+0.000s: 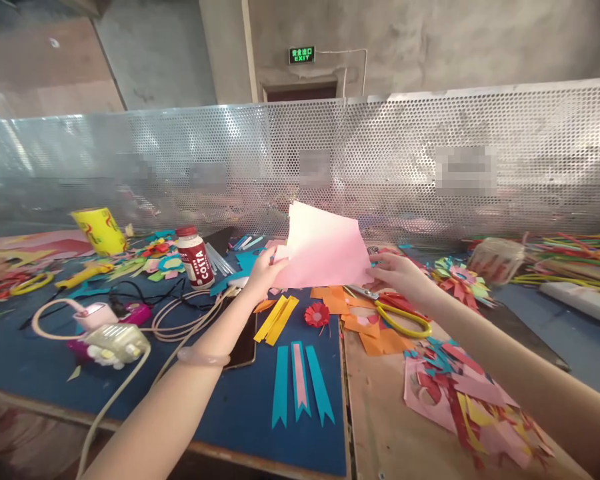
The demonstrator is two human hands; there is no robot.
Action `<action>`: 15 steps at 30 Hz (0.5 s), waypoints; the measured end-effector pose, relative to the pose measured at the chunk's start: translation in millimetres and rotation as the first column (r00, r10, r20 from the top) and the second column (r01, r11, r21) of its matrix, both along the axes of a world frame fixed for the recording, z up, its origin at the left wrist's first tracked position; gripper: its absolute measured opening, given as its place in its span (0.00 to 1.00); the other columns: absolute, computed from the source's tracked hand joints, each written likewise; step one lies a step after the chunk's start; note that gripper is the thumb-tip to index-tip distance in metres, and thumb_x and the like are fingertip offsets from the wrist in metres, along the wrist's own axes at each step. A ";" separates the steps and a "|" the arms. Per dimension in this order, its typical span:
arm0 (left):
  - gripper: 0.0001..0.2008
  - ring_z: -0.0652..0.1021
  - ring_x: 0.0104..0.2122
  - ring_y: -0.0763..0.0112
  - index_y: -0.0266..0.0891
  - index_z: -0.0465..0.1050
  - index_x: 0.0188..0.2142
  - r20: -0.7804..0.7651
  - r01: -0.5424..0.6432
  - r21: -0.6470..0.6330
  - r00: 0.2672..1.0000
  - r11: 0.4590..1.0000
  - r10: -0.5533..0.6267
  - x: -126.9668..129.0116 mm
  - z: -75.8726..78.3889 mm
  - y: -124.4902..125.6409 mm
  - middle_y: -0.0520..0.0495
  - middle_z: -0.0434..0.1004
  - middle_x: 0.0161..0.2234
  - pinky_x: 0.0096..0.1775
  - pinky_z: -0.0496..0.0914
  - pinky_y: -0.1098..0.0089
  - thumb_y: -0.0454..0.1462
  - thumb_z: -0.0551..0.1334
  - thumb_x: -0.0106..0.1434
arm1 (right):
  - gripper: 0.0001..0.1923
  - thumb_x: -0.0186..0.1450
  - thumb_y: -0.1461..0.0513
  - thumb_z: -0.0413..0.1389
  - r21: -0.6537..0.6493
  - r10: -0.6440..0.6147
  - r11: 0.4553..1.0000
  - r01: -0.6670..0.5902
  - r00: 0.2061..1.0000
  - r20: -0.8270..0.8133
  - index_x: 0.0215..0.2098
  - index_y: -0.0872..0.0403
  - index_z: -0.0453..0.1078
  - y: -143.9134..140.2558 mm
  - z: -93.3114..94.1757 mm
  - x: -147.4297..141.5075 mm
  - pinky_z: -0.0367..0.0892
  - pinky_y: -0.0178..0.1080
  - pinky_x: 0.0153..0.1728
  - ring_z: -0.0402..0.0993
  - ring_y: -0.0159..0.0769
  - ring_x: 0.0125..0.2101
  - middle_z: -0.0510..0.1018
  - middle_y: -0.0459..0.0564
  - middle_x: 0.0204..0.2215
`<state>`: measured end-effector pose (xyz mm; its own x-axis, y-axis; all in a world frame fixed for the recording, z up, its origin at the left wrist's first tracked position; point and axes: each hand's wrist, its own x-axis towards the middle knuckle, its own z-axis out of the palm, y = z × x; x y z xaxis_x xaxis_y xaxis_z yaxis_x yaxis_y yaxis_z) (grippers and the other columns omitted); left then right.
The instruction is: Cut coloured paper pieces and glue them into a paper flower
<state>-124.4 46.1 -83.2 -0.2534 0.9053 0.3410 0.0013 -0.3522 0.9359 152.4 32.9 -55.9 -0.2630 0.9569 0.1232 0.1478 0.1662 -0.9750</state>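
A sheet of pink paper (325, 247) is held up over the table by both hands. My left hand (267, 270) pinches its lower left edge, and my right hand (393, 272) grips the lower right corner. Below the sheet lie yellow paper strips (277, 320) and a red paper flower (317, 315). Nearer to me are blue ribbon-shaped paper strips (280, 387) with notched ends, the middle one with a pink strip (299, 377) on it. Yellow-handled scissors (405, 321) rest on orange paper pieces (380, 340) beneath my right hand and forearm.
A Costa bottle (196, 260), a yellow roll (100, 231) and a power adapter with cables (117, 343) stand on the left. Paper scraps (480, 407) spread at the right, near a clear jar (495, 260). A perforated metal screen (260, 160) runs behind the table.
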 end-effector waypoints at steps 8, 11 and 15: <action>0.16 0.77 0.30 0.64 0.37 0.74 0.36 0.101 0.140 -0.025 0.985 0.990 -0.137 3.8 -4.9 3.8 0.43 0.77 0.35 0.31 0.71 0.68 0.39 0.67 0.46 | 0.12 0.54 0.63 0.59 -0.094 -0.022 0.996 0.014 0.996 -0.088 0.38 0.54 0.66 -7.1 -33.0 10.2 0.72 0.32 0.23 0.74 0.30 0.21 0.75 0.45 0.24; 0.15 0.77 0.30 0.65 0.38 0.74 0.36 0.101 0.148 -0.042 0.985 0.988 -0.144 6.2 -4.0 1.5 0.43 0.77 0.35 0.31 0.71 0.68 0.39 0.66 0.47 | 0.11 0.54 0.62 0.59 -0.129 -0.013 0.992 0.001 0.996 -0.087 0.35 0.54 0.66 -4.9 -41.8 10.3 0.72 0.33 0.23 0.74 0.31 0.22 0.74 0.46 0.25; 0.18 0.77 0.30 0.65 0.38 0.73 0.38 0.084 0.130 -0.070 0.989 0.989 -0.124 2.8 -6.1 3.4 0.45 0.77 0.34 0.30 0.70 0.68 0.42 0.66 0.48 | 0.09 0.60 0.58 0.51 -0.018 0.028 1.000 -0.025 0.982 0.187 0.35 0.55 0.66 1.3 -39.2 18.2 0.71 0.35 0.27 0.75 0.33 0.26 0.76 0.49 0.26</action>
<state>-121.6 49.5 -89.3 -0.1585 0.9540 0.2545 -0.1144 -0.2738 0.9549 170.6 34.2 -95.1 -0.3053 0.9507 0.0544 0.3234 0.1572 -0.9331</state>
